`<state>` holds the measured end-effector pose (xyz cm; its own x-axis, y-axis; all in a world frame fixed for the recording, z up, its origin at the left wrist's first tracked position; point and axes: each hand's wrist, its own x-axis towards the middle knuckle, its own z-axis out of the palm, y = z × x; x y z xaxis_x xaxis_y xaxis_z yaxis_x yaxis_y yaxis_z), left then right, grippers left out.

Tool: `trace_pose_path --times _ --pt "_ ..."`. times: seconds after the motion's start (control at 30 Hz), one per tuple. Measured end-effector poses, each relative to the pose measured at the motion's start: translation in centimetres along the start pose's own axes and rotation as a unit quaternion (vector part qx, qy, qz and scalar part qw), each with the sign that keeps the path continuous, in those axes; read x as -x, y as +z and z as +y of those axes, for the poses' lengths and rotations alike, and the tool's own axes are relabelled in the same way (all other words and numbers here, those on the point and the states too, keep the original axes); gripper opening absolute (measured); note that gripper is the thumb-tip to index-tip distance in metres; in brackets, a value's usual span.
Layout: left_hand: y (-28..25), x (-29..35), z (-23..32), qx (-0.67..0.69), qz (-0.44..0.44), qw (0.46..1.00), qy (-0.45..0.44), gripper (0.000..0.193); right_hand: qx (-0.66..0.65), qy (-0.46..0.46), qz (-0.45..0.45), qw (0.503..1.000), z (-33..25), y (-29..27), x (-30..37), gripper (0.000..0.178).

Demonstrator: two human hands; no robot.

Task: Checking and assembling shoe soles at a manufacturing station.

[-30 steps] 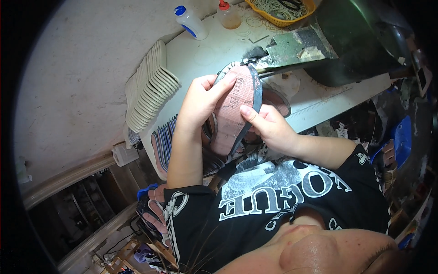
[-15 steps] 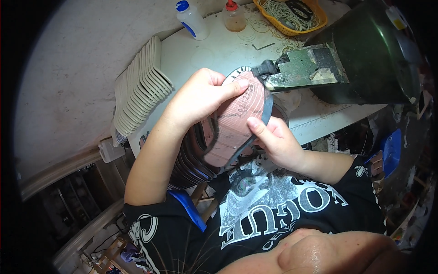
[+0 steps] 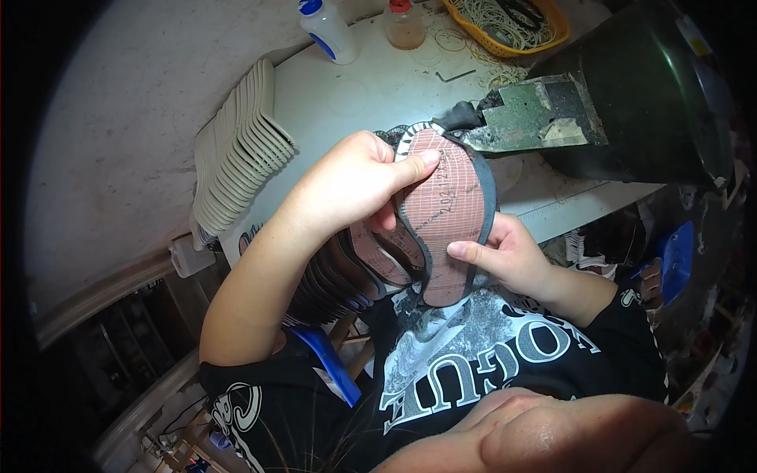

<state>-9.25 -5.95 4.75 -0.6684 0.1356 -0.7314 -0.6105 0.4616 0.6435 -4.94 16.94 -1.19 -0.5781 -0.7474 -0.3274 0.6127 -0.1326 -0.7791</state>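
Fingers of left hand (image 3: 355, 177) pinch wide end of pink gridded insole (image 3: 453, 209); fingers of right hand (image 3: 509, 256) grip opposite edge, nearer narrow end. Insole at lower left of green machine arm (image 3: 536, 114), contact unclear. Likely light, springy, hard to break; best held by edges, thumbs on face.

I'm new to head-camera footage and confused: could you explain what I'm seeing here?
There's no robot: a camera on the person's head looks down, and its fisheye lens bends straight edges. The left hand and right hand hold a pinkish, dark-edged sole-shaped piece, its far end close to a green machine arm. On the pale table are a blue-capped bottle, a red-capped bottle and a yellow basket of cords. Pale, nested pieces stand at left.
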Motion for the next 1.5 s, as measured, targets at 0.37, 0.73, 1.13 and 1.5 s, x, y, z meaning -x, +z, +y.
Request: trace_pose_path --times 0.37,0.73,1.13,1.5 --pt "-1.6 -0.6 -0.1 -0.042 -0.007 0.999 0.024 0.063 -0.014 -0.005 0.002 1.0 -1.6 -1.3 -2.0 0.03" --pt "-1.9 -1.3 -1.6 0.058 0.099 0.992 0.055 0.044 -0.032 -0.004 0.034 0.999 -1.9 -1.6 -4.4 0.029" --pt "-2.7 -2.6 -3.2 0.096 0.145 0.981 0.088 0.046 -0.036 0.148 -0.014 0.988 1.0 -1.0 1.4 0.023" --pt "-6.6 -5.6 -2.4 0.058 0.097 0.993 0.045 0.052 -0.137 0.03 0.064 0.988 -0.4 1.3 -0.7 0.025"
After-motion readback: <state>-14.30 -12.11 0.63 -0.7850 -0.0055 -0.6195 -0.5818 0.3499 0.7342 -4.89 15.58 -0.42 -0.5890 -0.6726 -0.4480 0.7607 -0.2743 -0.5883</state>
